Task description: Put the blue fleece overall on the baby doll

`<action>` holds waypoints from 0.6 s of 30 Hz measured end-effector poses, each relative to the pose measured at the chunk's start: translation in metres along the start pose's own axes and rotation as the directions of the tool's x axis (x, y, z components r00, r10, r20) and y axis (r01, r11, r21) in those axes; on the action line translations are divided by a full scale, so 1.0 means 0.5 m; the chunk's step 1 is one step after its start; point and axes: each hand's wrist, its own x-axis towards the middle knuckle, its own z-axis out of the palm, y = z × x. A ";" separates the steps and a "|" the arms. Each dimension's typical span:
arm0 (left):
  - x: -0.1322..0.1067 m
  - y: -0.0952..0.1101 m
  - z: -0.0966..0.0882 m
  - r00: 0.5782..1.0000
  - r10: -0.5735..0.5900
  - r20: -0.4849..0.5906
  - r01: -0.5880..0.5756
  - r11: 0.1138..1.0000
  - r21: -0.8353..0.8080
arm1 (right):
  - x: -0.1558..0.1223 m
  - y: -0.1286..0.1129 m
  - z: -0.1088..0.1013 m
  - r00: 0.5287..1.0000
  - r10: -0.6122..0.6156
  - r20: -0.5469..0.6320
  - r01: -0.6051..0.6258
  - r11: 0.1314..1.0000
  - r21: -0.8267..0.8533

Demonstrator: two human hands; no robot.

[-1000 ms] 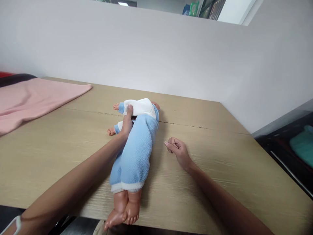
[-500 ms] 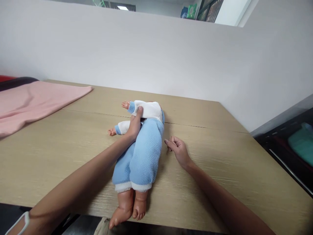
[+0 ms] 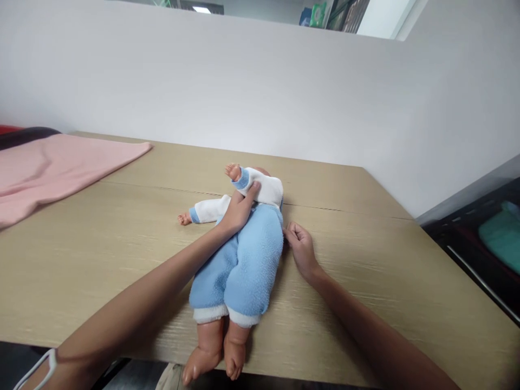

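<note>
A baby doll [image 3: 239, 260] in a light blue fleece suit with white sleeves lies lengthwise on the wooden table [image 3: 365, 281], bare feet over the near edge, head hidden at the far end. My left hand [image 3: 239, 208] is closed around the doll's upper arm and chest, with one sleeved arm raised above it. My right hand [image 3: 298, 246] rests on the table with curled fingers touching the doll's right side at the blue fleece; whether it grips the cloth is unclear.
A pink cloth [image 3: 52, 168] lies spread on the table's far left. A white partition wall [image 3: 260, 81] runs behind the table. To the right, below table level, is a dark bin with something teal [image 3: 501, 241] inside.
The doll has rolled toward the right, from its side onto its back. My left hand moved with it. My right hand slid left until it touched the doll's side.
</note>
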 end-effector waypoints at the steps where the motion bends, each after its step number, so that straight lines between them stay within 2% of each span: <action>1: -0.001 0.001 0.006 1.000 0.010 0.023 -0.010 1.000 0.028 | 0.001 0.000 -0.001 1.000 -0.004 -0.030 0.004 1.000 0.004; 6: -0.006 0.002 0.036 0.991 0.055 0.122 -0.079 0.977 0.200 | 0.013 0.001 -0.012 0.974 0.007 -0.227 0.013 0.996 0.088; 9: -0.009 0.001 0.053 0.966 0.130 0.225 -0.196 0.934 0.298 | 0.024 -0.002 -0.023 0.957 0.032 -0.287 0.005 0.992 0.127; 13: -0.012 -0.001 0.072 0.889 0.258 0.378 -0.402 0.836 0.373 | 0.029 -0.010 -0.031 0.967 0.105 -0.233 -0.058 0.978 0.201; 16: -0.015 0.001 0.079 0.836 0.263 0.482 -0.486 0.763 0.427 | 0.027 -0.015 -0.030 0.973 0.166 -0.163 -0.125 0.963 0.237; 18: -0.017 0.004 0.080 0.812 0.237 0.534 -0.510 0.733 0.451 | 0.028 -0.016 -0.031 0.972 0.183 -0.145 -0.153 0.969 0.194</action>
